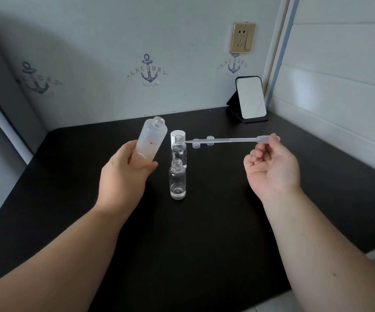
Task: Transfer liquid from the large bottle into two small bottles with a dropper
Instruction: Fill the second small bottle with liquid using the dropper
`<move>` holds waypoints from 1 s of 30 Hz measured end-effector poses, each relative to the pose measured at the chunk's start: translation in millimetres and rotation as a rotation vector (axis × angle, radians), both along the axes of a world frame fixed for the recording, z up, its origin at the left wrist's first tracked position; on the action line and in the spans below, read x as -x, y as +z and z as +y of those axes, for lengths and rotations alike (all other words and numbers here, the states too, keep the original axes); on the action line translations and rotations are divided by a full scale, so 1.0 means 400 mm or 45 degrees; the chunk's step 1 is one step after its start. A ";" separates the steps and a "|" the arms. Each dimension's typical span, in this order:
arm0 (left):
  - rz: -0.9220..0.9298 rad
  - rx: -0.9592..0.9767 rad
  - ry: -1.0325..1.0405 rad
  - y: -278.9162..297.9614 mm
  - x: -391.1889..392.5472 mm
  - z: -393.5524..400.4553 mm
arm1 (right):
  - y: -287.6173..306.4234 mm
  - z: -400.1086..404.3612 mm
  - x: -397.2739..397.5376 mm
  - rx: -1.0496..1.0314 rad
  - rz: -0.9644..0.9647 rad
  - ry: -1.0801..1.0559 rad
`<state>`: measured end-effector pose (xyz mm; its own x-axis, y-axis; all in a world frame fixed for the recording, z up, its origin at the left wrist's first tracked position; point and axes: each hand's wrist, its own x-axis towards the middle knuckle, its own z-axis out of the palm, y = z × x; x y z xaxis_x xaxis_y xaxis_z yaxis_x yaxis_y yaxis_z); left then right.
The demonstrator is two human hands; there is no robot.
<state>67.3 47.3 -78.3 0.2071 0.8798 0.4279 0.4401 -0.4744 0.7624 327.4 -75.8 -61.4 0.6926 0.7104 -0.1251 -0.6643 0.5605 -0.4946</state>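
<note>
Setting: dark counter in a corner, pale wall w/ anchor prints behind, gold wall socket, small standing mirror at back right.
Large bottle: frosted, uncapped, lifted off counter, tilted w/ mouth up and away; pinkish liquid pooled at low end.
Left hand: grip curled round lower half of large bottle, thumb on near side.
Dropper: clear plastic pipette, held near horizontal; tip at or just beside mouth of far small bottle, contact cannot tell.
Right hand: palm up, thumb and forefinger pinching dropper bulb, other fingers loosely curled.
Near small bottle: clear, open, upright, just in front of far one; a little liquid at bottom.
Far small bottle: clear, open, upright; fill level unclear.
Caps: white cap behind far bottle; two small clear caps on counter beyond.
Step (judged): delivering into far small bottle.
Tip for step: swing dropper more upright, tip inside neck before squeezing; squeeze slow; keep large bottle mouth up to avoid spill.
Risk (judged): small bottles are light, a nudge from tip could topple them.
</note>
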 end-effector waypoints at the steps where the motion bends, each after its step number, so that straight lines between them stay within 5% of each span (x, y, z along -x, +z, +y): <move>1: -0.026 0.044 -0.008 -0.001 0.000 0.000 | 0.001 0.000 0.000 0.001 -0.005 0.004; 21: -0.159 0.203 -0.078 0.010 -0.005 -0.010 | 0.003 0.001 0.003 -0.007 -0.110 0.057; 26: -0.310 -0.128 0.060 0.036 0.026 -0.053 | 0.002 0.000 0.001 -0.016 -0.088 0.050; 30: -0.158 -0.212 -0.174 0.038 0.023 -0.086 | 0.002 0.001 0.000 -0.014 -0.082 0.047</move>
<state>58.1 12.8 -63.0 0.2559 0.7626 0.5941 0.2709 -0.6465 0.7132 327.2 -75.3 -60.7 0.6720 0.7369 -0.0735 -0.6519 0.5416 -0.5307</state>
